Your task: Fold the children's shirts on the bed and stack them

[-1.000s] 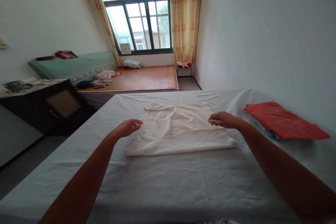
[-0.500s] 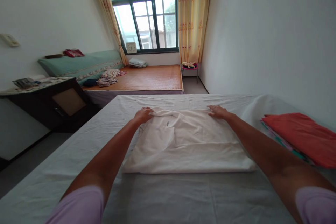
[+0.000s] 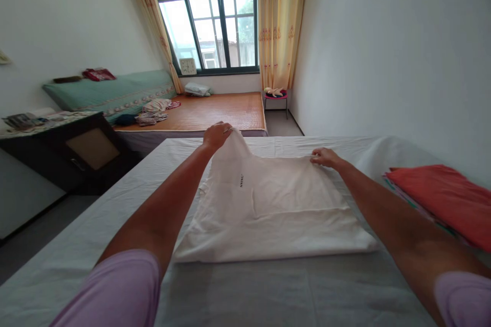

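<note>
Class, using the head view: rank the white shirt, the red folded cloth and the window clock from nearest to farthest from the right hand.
1. white shirt: gripped at its far edge by the right hand.
2. red folded cloth: to its right, on the bed.
3. clock: far left, at the window.

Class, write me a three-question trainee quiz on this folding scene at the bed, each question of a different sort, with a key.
1. True or false: the left hand lifts a far corner of the white garment off the bed sheet.
2. What does the right hand grip? A) the curtain B) the garment's far right edge C) the clock
3. What colour is the folded cloth on top of the pile at the right?

Key: 1 true; 2 B; 3 red-orange.
</note>
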Demonstrator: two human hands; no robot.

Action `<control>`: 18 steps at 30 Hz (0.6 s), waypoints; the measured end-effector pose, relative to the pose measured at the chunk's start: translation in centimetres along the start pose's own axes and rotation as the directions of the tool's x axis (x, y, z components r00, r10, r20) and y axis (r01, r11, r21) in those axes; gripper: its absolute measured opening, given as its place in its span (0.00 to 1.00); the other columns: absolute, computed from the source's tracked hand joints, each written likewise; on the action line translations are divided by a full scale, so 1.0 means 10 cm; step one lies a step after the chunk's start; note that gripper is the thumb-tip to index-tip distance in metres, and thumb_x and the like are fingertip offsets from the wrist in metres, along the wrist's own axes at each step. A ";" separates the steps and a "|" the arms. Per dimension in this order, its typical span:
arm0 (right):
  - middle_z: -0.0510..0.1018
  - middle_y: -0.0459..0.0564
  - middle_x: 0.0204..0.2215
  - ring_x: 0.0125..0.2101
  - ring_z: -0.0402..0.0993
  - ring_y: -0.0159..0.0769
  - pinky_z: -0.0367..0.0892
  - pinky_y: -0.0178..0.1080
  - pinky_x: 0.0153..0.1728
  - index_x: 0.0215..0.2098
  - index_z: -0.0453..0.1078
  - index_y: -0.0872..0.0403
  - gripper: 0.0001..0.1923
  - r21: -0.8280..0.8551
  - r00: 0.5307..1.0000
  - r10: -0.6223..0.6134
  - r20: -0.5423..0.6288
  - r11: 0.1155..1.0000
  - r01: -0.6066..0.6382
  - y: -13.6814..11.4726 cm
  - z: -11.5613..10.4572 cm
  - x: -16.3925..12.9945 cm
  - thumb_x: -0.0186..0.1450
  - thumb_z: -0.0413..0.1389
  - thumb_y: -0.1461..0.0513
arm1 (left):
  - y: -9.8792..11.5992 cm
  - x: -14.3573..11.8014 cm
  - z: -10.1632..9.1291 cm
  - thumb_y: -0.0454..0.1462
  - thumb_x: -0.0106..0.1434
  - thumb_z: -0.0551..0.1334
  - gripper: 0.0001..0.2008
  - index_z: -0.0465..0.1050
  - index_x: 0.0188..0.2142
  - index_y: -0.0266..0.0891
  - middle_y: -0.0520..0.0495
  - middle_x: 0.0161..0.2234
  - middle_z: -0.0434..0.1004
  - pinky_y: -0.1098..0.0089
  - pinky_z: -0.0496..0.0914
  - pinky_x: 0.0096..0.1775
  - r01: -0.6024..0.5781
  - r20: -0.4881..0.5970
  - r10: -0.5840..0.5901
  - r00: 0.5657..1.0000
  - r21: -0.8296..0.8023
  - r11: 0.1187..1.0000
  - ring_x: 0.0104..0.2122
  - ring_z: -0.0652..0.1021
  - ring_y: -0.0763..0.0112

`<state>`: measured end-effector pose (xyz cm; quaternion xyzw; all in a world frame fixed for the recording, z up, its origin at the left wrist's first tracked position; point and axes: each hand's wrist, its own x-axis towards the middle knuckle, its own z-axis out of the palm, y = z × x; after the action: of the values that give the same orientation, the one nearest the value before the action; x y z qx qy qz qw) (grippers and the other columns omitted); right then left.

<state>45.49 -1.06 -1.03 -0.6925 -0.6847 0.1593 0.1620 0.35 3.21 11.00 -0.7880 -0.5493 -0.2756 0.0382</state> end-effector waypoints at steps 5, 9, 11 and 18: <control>0.79 0.49 0.29 0.34 0.74 0.41 0.66 0.40 0.39 0.34 0.76 0.55 0.15 0.260 0.971 -0.150 -0.188 0.945 0.196 0.02 -0.05 -0.34 0.53 0.58 0.54 | 0.30 -0.40 -0.35 0.42 0.62 0.60 0.14 0.80 0.41 0.39 0.45 0.40 0.76 0.68 0.66 0.45 -0.236 0.099 0.270 0.958 -0.270 0.934 0.40 0.76 0.65; 0.80 0.52 0.33 0.37 0.74 0.43 0.68 0.42 0.42 0.32 0.76 0.55 0.19 0.449 0.961 -0.214 -0.176 0.851 0.272 0.08 -0.12 -0.81 0.52 0.61 0.49 | 0.51 -1.21 -0.67 0.42 0.63 0.59 0.13 0.81 0.42 0.46 0.48 0.38 0.77 0.70 0.66 0.44 -0.283 0.307 0.419 0.854 -0.402 0.871 0.38 0.76 0.67; 0.80 0.52 0.33 0.37 0.75 0.43 0.69 0.42 0.41 0.31 0.76 0.55 0.17 0.440 0.965 -0.240 -0.103 0.859 0.261 0.12 -0.14 -1.03 0.52 0.61 0.50 | 0.53 -1.61 -0.75 0.41 0.62 0.60 0.11 0.82 0.40 0.48 0.49 0.37 0.77 0.71 0.66 0.43 -0.223 0.438 0.406 0.802 -0.411 0.884 0.37 0.76 0.68; 0.81 0.49 0.35 0.39 0.74 0.39 0.66 0.38 0.46 0.30 0.79 0.51 0.16 -0.094 0.967 -0.238 -0.091 0.969 0.230 -0.02 -0.24 -1.39 0.56 0.50 0.70 | 0.00 -1.97 -0.72 0.49 0.57 0.64 0.15 0.82 0.37 0.45 0.48 0.36 0.82 0.71 0.70 0.37 0.026 0.629 0.285 0.723 -0.437 0.899 0.35 0.79 0.63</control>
<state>46.21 -15.02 1.16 -0.6201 -0.7585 0.0754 0.1854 -7.28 -15.98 7.69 -0.8600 -0.3950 -0.0756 -0.3142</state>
